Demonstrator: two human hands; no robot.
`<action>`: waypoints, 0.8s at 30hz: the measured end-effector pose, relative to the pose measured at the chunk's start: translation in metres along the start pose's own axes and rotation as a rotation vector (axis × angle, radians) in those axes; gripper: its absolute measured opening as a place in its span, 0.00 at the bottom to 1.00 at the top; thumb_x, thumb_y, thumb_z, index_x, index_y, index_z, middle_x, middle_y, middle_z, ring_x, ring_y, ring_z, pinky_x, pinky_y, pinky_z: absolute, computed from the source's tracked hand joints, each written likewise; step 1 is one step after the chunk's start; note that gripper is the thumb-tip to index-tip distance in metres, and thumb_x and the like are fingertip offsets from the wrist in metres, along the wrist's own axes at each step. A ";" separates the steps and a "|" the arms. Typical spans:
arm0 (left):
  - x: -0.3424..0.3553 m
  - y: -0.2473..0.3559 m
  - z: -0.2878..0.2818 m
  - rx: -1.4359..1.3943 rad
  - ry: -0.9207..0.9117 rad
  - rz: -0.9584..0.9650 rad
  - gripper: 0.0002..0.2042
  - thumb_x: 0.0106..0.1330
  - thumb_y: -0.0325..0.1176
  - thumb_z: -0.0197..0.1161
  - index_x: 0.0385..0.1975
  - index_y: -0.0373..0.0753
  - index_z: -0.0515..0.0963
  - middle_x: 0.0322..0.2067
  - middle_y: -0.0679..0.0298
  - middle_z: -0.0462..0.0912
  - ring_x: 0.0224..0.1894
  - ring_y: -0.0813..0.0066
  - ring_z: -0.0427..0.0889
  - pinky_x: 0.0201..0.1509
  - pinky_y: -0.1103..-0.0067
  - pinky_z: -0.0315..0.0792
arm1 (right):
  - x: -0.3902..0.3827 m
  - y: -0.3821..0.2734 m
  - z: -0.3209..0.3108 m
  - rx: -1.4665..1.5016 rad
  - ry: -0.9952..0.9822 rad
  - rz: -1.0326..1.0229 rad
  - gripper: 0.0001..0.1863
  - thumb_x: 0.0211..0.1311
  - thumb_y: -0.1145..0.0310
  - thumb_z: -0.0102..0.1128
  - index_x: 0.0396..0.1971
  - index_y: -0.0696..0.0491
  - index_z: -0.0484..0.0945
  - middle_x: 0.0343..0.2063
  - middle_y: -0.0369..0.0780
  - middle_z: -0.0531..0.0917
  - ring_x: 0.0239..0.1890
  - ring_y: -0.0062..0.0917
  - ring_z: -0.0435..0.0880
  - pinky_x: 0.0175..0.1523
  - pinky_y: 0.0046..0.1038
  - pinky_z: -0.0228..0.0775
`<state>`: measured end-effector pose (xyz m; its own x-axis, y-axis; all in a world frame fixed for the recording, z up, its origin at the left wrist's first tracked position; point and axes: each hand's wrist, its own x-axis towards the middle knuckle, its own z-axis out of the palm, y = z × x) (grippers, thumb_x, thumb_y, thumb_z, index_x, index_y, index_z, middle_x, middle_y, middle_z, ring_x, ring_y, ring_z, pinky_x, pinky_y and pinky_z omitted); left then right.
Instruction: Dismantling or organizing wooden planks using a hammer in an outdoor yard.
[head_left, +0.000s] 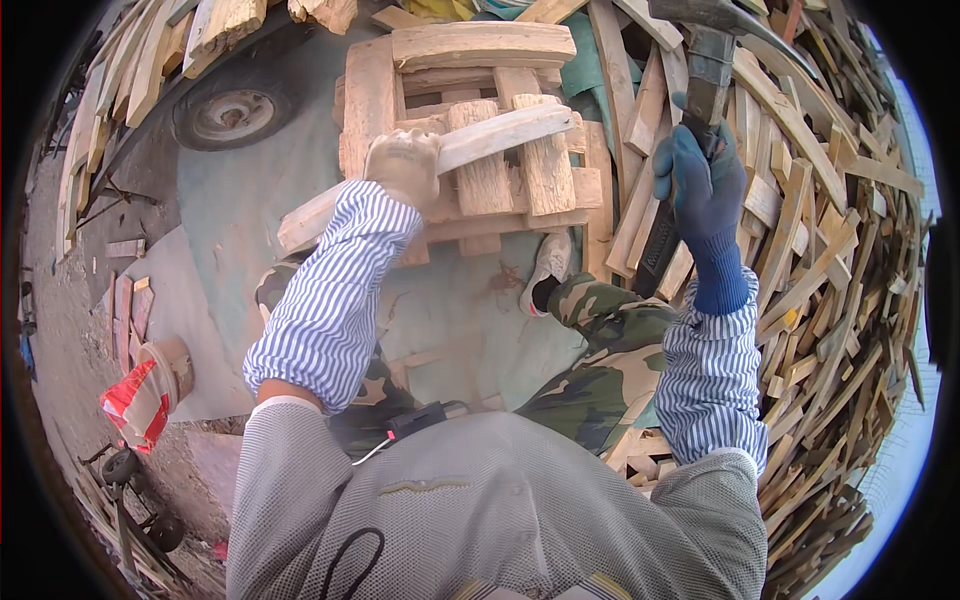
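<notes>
My left hand (403, 165), in a pale work glove, is closed around a long squared wooden batten (505, 135). The batten slants from lower left to upper right across a crisscross stack of wood blocks (370, 100). Two short, rough blocks (546, 165) lie near the batten's right part. Raised to the right of the stack, my right hand (705, 180) in a blue glove grips a hammer (712, 70) by its dark handle. The hammer's metal head is up at the top edge, partly cut off, and the handle's lower end shows below my hand.
Loose wood strips (810, 250) are heaped along the right side, with more boards at the upper left. A wheel (235, 115) is left of the stack. Further down stand a bucket (175, 365) and a red-and-white bag (135, 405). My shoe (548, 270) is close below the stack.
</notes>
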<state>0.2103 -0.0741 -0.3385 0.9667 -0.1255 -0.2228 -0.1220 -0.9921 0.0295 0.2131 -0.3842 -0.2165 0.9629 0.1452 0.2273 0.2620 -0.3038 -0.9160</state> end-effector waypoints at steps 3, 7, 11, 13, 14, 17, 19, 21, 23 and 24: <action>-0.001 0.005 0.008 -0.015 0.016 0.014 0.16 0.65 0.34 0.60 0.52 0.42 0.80 0.50 0.58 0.84 0.56 0.63 0.81 0.61 0.68 0.72 | -0.013 0.078 0.007 -0.499 -0.350 0.494 0.16 0.69 0.60 0.58 0.42 0.61 0.74 0.22 0.42 0.80 0.21 0.26 0.80 0.30 0.29 0.73; 0.012 0.000 0.007 0.051 -0.008 0.063 0.14 0.64 0.30 0.59 0.48 0.42 0.81 0.51 0.58 0.84 0.56 0.62 0.82 0.60 0.67 0.74 | -0.013 0.072 -0.008 -0.563 -0.273 0.347 0.16 0.68 0.60 0.59 0.35 0.61 0.77 0.22 0.42 0.80 0.23 0.26 0.81 0.33 0.29 0.74; 0.011 -0.014 0.002 -0.008 -0.007 0.029 0.14 0.63 0.30 0.59 0.49 0.41 0.80 0.49 0.57 0.85 0.56 0.62 0.82 0.61 0.68 0.74 | 0.000 -0.010 0.006 -0.271 -0.091 0.234 0.14 0.69 0.62 0.60 0.40 0.59 0.75 0.21 0.38 0.79 0.23 0.18 0.77 0.31 0.25 0.71; 0.013 -0.018 -0.002 -0.030 -0.007 0.042 0.14 0.62 0.30 0.60 0.47 0.41 0.81 0.48 0.57 0.85 0.55 0.61 0.82 0.60 0.69 0.75 | -0.005 0.012 0.016 -0.220 -0.042 0.175 0.14 0.69 0.62 0.61 0.40 0.59 0.74 0.21 0.38 0.79 0.23 0.18 0.77 0.30 0.26 0.71; 0.013 -0.015 -0.013 -0.038 -0.045 0.040 0.14 0.61 0.30 0.61 0.47 0.40 0.81 0.48 0.57 0.85 0.54 0.61 0.83 0.60 0.69 0.75 | -0.010 0.035 0.022 -0.168 0.008 0.115 0.14 0.68 0.62 0.61 0.40 0.59 0.73 0.22 0.39 0.79 0.23 0.18 0.78 0.30 0.26 0.71; 0.022 -0.009 0.000 -0.051 -0.007 0.106 0.14 0.61 0.30 0.62 0.47 0.40 0.81 0.48 0.58 0.85 0.54 0.62 0.83 0.59 0.69 0.76 | -0.017 0.147 -0.004 -0.775 -0.324 0.379 0.17 0.66 0.62 0.63 0.43 0.60 0.74 0.24 0.39 0.80 0.23 0.18 0.79 0.30 0.28 0.72; 0.030 -0.022 0.004 -0.056 0.027 0.091 0.14 0.60 0.30 0.63 0.46 0.40 0.82 0.47 0.58 0.85 0.54 0.62 0.83 0.59 0.69 0.76 | -0.004 0.111 0.003 -0.527 -0.271 0.505 0.16 0.67 0.62 0.63 0.44 0.59 0.75 0.23 0.37 0.80 0.22 0.18 0.78 0.28 0.27 0.72; 0.018 -0.026 0.000 -0.071 -0.024 0.075 0.14 0.60 0.30 0.63 0.47 0.40 0.81 0.48 0.58 0.85 0.53 0.62 0.83 0.59 0.69 0.76 | -0.007 0.048 0.007 -0.202 -0.188 0.628 0.13 0.70 0.63 0.60 0.43 0.58 0.76 0.21 0.34 0.77 0.19 0.16 0.75 0.24 0.22 0.67; 0.016 -0.029 -0.007 -0.067 -0.067 0.036 0.15 0.60 0.31 0.62 0.47 0.40 0.81 0.48 0.58 0.85 0.54 0.62 0.83 0.59 0.70 0.76 | -0.009 0.025 0.020 -0.110 -0.053 0.484 0.12 0.71 0.64 0.59 0.44 0.58 0.75 0.20 0.33 0.77 0.18 0.15 0.74 0.24 0.19 0.65; 0.017 -0.025 -0.011 -0.065 -0.075 0.039 0.15 0.61 0.30 0.62 0.48 0.40 0.81 0.48 0.58 0.85 0.54 0.62 0.83 0.59 0.69 0.76 | -0.014 0.031 0.025 -0.049 -0.015 0.426 0.13 0.71 0.64 0.59 0.44 0.58 0.75 0.20 0.34 0.77 0.19 0.15 0.74 0.24 0.20 0.66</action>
<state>0.2327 -0.0510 -0.3325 0.9416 -0.1667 -0.2927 -0.1424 -0.9845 0.1026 0.2064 -0.3722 -0.2559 0.9848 0.0108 -0.1735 -0.1561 -0.3842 -0.9100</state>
